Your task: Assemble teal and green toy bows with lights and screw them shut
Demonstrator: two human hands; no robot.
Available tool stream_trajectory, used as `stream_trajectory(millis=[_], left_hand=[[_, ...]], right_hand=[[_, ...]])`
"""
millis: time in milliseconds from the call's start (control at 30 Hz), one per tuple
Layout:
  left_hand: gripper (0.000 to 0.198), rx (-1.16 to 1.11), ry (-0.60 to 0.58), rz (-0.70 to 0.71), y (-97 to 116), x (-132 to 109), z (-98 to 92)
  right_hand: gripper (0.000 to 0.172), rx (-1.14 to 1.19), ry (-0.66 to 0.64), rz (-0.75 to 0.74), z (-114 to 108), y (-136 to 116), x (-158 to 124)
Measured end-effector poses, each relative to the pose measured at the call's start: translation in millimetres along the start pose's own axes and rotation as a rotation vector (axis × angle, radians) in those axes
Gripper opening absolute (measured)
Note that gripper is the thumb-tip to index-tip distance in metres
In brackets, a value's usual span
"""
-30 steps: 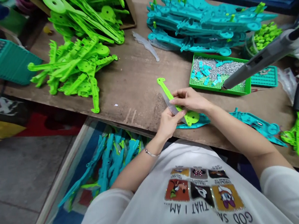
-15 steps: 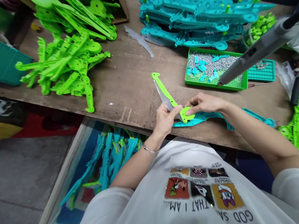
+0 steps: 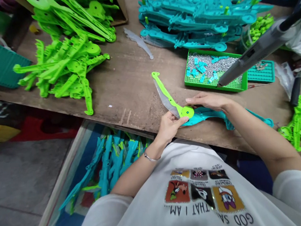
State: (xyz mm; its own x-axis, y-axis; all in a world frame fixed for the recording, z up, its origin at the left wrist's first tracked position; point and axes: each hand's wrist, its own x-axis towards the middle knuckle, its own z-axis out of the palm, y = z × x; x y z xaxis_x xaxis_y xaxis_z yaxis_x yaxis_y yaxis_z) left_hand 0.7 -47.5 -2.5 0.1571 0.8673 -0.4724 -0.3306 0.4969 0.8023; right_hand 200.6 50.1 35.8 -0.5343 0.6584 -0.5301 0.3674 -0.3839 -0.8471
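Plainly, the worktable (image 3: 126, 80) is the broadest thing before me, a dull brown board with scuffed patches. Counting the clock from where green meets teal, twelve being away from me, the teal stack (image 3: 185, 25) rises at twelve, ribbed and round-ended. The long teal piece (image 3: 203, 116) lies on the board towards three; it looks like hard plastic, light and stiff, best gripped along its thick middle. The green arm (image 3: 165, 91) runs out to eleven, slim and hook-tipped; I'd hold it by the broad end, since the thin bar may flex. Along its left side sits the clear strip (image 3: 167, 102), curved, smooth, probably slippery and easily bent. My left hand (image 3: 169, 127), at eight, pinches the broad end between thumb and fingers. My right hand (image 3: 208, 99), at two, keeps its fingers close together near the disc (image 3: 187, 112); whether they touch anything I cannot tell. That disc is flat, with a small dark ring at its centre. Silvery bits (image 3: 225, 64) glint, grainy, in the green tray (image 3: 203, 86) at one.
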Motion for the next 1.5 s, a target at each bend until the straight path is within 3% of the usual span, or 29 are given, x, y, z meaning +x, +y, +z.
stream_trajectory(millis=[100,200,333,533,600,667,700,800,867,900,933,1000,1067,1133,1233,1333,1400,1500], left_hand=[[0.064,-0.017,-0.003,-0.005,-3.1,0.6,2.2],[0.059,-0.030,-0.002,-0.013,-4.8,0.2,5.6],[0.060,-0.029,-0.061,-0.022,-1.4,3.7,6.7],[0.060,-0.104,0.043,0.012,17.8,28.2,-2.9],[0.061,-0.113,0.035,0.007,22.1,37.2,-3.3],[0.061,-0.120,0.040,0.014,23.5,43.9,-1.9],[0.061,-0.122,0.048,0.021,23.4,46.4,-0.9],[0.061,-0.104,0.083,0.022,21.3,50.9,2.0],[0.063,-0.087,0.105,0.015,19.6,52.8,3.9],[0.064,-0.081,0.115,0.015,18.8,53.6,4.9],[0.064,-0.075,0.122,0.019,18.1,54.4,5.6],[0.064,-0.055,0.126,0.043,17.1,55.7,5.5],[0.064,-0.014,0.127,0.077,17.8,55.9,0.9],[0.062,0.094,0.139,0.111,21.6,54.2,-9.4],[0.050,0.450,0.198,0.206,35.5,47.7,-28.0],[0.026,0.787,0.255,0.452,58.7,45.1,-31.7],[0.017,0.859,0.176,0.608,76.4,53.4,-19.6],[0.020,0.850,-0.161,0.659,99.0,88.2,13.1]], right_hand=[[0.047,0.031,-0.134,-0.004,-2.0,0.6,-2.3],[0.046,0.038,-0.189,0.012,-4.5,3.8,-1.2],[0.039,-0.046,-0.186,-0.008,-11.3,8.5,3.0],[0.035,-0.216,-0.119,-0.036,-16.7,0.9,2.4],[0.034,-0.322,-0.027,-0.070,-9.5,-0.6,-4.4],[0.028,-0.441,0.203,-0.161,2.4,2.0,-15.8],[0.024,-0.488,0.380,-0.234,8.8,4.7,-22.8],[0.019,-0.531,1.105,-0.492,20.6,14.0,-43.4],[0.032,-0.486,1.510,-0.594,17.5,16.4,-51.6],[0.048,-0.456,1.604,-0.612,12.7,15.7,-53.1],[0.063,-0.419,1.611,-0.618,6.5,13.8,-52.8],[0.076,-0.312,1.439,-0.603,-6.9,7.2,-48.6],[0.066,-0.181,1.234,-0.580,-17.6,-1.4,-43.9],[0.055,-0.077,1.130,-0.565,-23.6,-10.3,-43.2],[0.052,-0.034,1.106,-0.556,-27.8,-21.1,-50.3],[0.055,-0.033,1.107,-0.577,-32.0,-25.1,-57.8],[0.056,-0.020,1.105,-0.597,-34.7,-23.8,-59.0],[0.055,-0.013,1.102,-0.578,-36.2,-20.1,-58.0]])
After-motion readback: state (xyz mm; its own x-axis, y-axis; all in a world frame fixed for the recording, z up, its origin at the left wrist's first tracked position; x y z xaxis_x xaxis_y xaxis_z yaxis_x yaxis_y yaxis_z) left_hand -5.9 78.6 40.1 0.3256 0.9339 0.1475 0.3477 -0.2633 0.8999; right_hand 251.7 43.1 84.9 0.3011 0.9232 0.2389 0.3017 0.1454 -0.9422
